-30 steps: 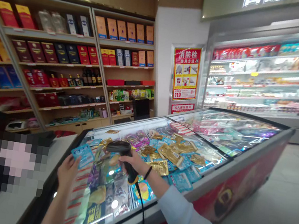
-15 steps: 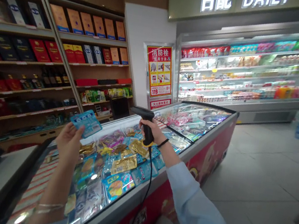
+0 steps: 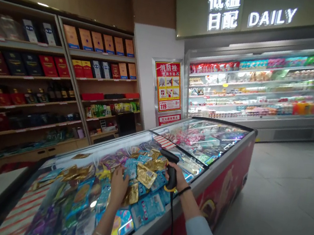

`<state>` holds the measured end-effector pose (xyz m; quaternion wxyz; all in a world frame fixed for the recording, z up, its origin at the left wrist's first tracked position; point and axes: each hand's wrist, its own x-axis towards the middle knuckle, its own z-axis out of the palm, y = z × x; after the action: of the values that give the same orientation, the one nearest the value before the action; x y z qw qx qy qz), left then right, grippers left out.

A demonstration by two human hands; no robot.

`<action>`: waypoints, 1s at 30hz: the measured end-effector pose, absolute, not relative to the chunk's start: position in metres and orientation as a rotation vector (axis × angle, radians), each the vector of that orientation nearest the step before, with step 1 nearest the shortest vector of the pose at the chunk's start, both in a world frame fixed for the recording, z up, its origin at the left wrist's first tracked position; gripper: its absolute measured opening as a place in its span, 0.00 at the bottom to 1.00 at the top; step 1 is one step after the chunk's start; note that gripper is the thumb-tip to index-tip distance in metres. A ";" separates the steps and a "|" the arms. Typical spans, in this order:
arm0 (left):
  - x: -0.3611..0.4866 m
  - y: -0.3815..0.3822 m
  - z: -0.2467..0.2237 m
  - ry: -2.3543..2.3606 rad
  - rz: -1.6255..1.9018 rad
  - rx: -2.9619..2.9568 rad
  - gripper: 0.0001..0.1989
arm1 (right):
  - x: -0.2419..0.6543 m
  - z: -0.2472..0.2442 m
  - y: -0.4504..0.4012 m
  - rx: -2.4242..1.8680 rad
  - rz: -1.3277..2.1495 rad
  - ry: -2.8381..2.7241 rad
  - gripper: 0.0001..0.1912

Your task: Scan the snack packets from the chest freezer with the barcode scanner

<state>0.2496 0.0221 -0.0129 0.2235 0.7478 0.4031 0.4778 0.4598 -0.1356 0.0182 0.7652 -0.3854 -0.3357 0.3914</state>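
My left hand (image 3: 118, 187) is down on the pile of snack packets in the chest freezer (image 3: 221, 164), its fingers against the packets. A blue packet (image 3: 131, 169) lies just beyond my fingertips. My right hand (image 3: 178, 182) grips a black handheld barcode scanner (image 3: 170, 171) above the right side of the pile, and its black cable (image 3: 170, 225) hangs down over the freezer's front rim. Gold foil packets (image 3: 146, 176) and blue packets (image 3: 147, 207) lie between my hands.
A further freezer section (image 3: 201, 136) holds pink packets. Wooden shelves of boxed goods and bottles (image 3: 94, 60) stand behind, with a red notice (image 3: 168, 86) on the wall. A lit refrigerated display (image 3: 257, 85) runs along the right, above a tiled floor (image 3: 285, 209).
My left hand has dropped from holding a blue packet up to lying on the pile. My right hand and the scanner have moved down and right. The view has tilted.
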 end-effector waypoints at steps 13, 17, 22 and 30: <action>0.264 -0.002 -0.002 1.074 1.090 2.360 0.13 | 0.455 -0.011 -0.123 -0.861 0.871 -0.627 0.17; 0.266 -0.009 0.002 1.061 1.034 2.400 0.13 | 0.455 -0.009 -0.125 -0.875 0.894 -0.644 0.15; 0.259 -0.009 0.014 1.057 1.075 2.313 0.13 | 0.457 -0.003 -0.130 -0.921 0.868 -0.685 0.14; 0.175 0.033 0.078 1.116 1.287 2.235 0.12 | 0.450 0.042 -0.137 -1.004 0.826 -0.722 0.11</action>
<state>0.1746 0.0329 0.0785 0.1648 0.7844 0.3918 0.4518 0.4495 -0.1372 0.0419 0.7360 -0.4570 -0.3287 0.3761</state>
